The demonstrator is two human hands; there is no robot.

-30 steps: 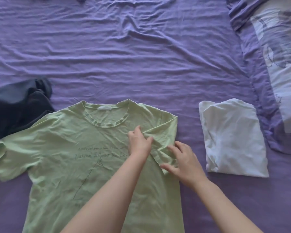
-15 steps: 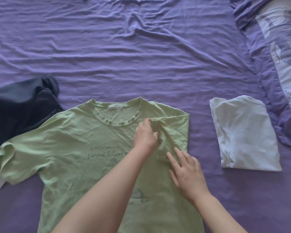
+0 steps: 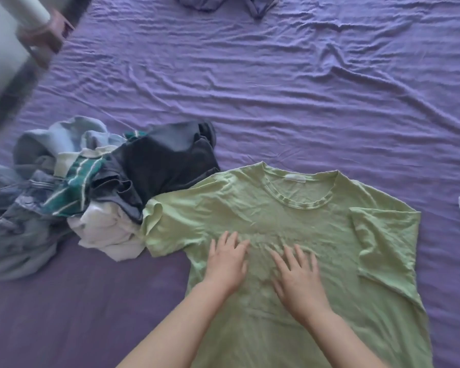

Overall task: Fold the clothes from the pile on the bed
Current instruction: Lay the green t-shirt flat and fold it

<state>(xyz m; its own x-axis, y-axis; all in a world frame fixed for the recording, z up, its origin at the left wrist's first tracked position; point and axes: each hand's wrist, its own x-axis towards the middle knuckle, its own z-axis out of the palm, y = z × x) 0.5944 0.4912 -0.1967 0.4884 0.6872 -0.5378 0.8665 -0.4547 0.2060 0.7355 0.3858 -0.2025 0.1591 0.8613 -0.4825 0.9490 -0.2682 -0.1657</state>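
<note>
Both hands, left hand and right hand, lie flat with fingers spread on the green T-shirt at lower centre of the bed, seemingly smoothing it. Its right-side sleeve is folded in; next comes the sleeve beside the pile.

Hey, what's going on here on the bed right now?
A person is folding laundry on a bed with a purple sheet. A green T-shirt lies face up in front of them, its right sleeve already folded in over the body and the other sleeve not yet. Both the left hand and right hand rest flat and open on the shirt's chest. A pile of unfolded clothes waits at the left, touching the shirt's left sleeve.
</note>
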